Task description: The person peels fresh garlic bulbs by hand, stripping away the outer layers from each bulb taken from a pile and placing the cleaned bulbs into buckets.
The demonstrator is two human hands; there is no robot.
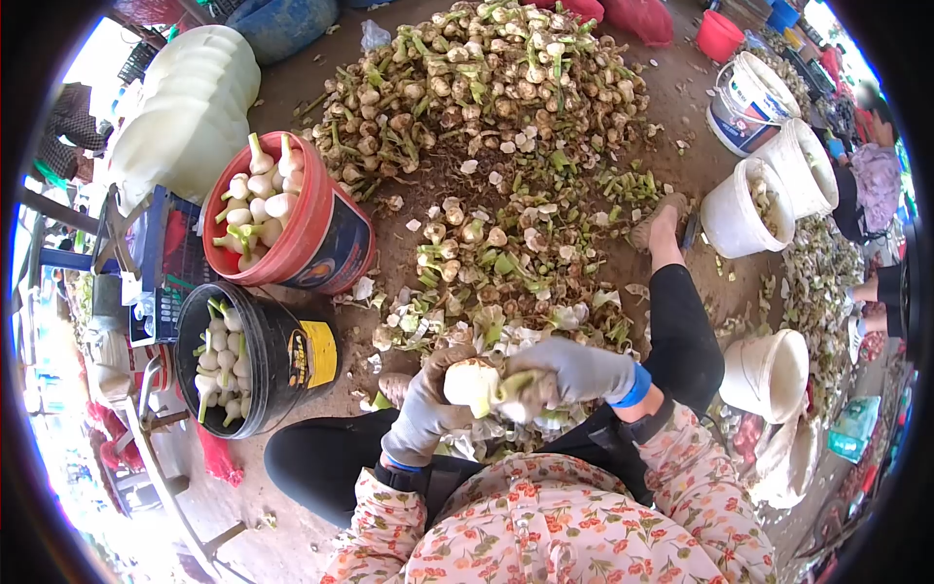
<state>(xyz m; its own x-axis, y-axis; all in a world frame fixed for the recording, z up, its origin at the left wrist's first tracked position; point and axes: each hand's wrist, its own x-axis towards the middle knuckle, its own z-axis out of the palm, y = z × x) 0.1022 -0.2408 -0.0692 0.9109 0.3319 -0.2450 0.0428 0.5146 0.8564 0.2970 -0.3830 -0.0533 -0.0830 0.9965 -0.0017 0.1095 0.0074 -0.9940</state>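
My left hand (428, 404), in a grey glove, is closed around a garlic bulb (469, 383) held above my lap. The bulb looks white and partly peeled. Against the bulb's right side is my right hand (574, 372), also gloved, its fingers bent together and smeared by motion around greenish-white leaf or skin. Whether a tool is in it cannot be made out. Loose skins and cut stems (506, 263) lie on the ground just beyond both hands.
A large garlic heap (486, 78) lies ahead. At left, a red bucket (341, 243) and a black bucket (268, 360) hold cleaned bulbs. White buckets (725, 219) stand at right. Another person (876, 185) sits at far right.
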